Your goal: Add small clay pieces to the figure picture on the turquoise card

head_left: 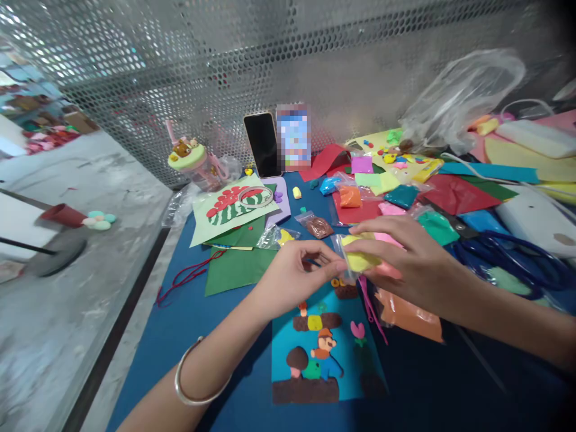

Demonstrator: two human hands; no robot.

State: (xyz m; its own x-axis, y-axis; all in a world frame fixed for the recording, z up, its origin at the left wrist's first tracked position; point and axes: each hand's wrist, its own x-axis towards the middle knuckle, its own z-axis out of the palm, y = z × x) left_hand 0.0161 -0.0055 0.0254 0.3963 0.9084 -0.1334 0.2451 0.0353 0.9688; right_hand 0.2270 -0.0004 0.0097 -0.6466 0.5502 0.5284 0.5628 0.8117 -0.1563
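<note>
Between my two hands is a small clear zip bag of yellow modelling clay (360, 255). My left hand (310, 264) pinches the bag's zip edge between thumb and fingers. My right hand (391, 252) grips the clay-filled body from the right, with something pink partly showing under its fingers. Just below them lies a blue clay picture (306, 384) with a capped figure, a mushroom, brown blocks and a pink tulip. A pink tool (371, 309) rests at its right edge, near an orange clay packet (411, 315). A brown clay packet (317, 225) lies beyond my left hand.
A phone (261, 144) and a blurred screen (294, 138) lean on the perforated metal panel. A lidded cup (198, 162) and a watermelon picture (234, 210) are at left. Coloured sheets, clay packets and a coiled blue cord (517, 258) crowd the right side.
</note>
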